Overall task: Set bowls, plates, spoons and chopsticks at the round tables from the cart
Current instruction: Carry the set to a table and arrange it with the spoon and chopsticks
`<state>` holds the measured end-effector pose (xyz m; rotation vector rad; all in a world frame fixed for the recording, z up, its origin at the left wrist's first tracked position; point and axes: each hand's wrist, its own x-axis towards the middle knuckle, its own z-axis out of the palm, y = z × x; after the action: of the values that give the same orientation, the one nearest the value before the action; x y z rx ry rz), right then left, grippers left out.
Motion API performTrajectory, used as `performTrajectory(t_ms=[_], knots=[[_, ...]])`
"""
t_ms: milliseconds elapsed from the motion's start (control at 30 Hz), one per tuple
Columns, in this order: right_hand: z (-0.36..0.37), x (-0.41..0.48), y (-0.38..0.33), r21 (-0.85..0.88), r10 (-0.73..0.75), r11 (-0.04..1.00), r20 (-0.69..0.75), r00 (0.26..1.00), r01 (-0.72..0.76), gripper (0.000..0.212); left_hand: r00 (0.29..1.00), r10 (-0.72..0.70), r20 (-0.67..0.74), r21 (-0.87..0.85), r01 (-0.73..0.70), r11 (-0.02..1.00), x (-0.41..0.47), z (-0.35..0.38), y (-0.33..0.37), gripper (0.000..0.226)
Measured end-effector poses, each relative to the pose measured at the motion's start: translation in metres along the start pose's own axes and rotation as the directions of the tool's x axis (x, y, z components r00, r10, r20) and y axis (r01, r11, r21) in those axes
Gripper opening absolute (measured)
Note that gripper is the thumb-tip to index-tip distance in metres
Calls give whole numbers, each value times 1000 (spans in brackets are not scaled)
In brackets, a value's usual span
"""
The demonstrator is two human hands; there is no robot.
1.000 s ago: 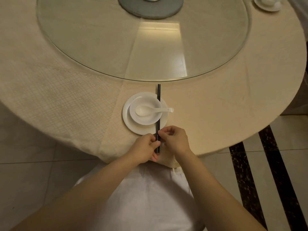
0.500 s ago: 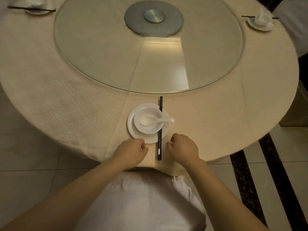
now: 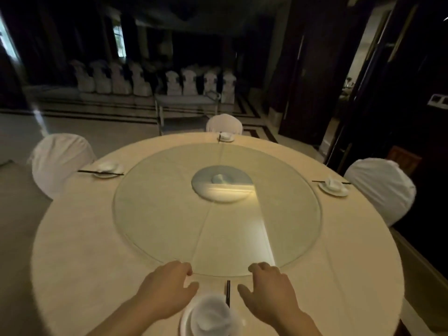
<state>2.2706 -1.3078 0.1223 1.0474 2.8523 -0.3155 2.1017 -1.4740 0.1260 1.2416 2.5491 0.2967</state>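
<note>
I see the chopsticks point(image 3: 228, 293) lying lengthwise, pointing away toward the worktop's point(image 3: 97, 238) centre. My left hand point(image 3: 167, 291) and right hand point(image 3: 269, 293) flank them, fingers loosely curled, holding nothing.

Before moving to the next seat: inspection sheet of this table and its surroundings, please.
Surface: round table in cream cloth, clear glass turntable at centre.
Job's things: near white plate with bowl, black chopsticks on their right; three more white settings: left, far, right.
Clutter: nothing seen.
Hands: left hand and right hand empty, fingers loosely curled, by the turntable rim.
Cables: nothing seen.
Surroundings: white-covered chairs, metal cart beyond, dark room.
</note>
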Motion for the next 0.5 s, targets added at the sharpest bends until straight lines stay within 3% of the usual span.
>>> performTrajectory(t_ms=[100,267,500], knots=[[-52,4,-11,-2,-33,999,-168,985,33,52,984,28,-176,-11,-30,999,5,-41,14,46],[-120,5,-25,-6,-63,998,-328,943,65,53,946,52,-320,-31,-65,997,8,-92,32,47],[-151,-7,-33,-28,-61,998,-358,932,55,51,942,41,-334,-46,-60,997,2,-115,40,48]])
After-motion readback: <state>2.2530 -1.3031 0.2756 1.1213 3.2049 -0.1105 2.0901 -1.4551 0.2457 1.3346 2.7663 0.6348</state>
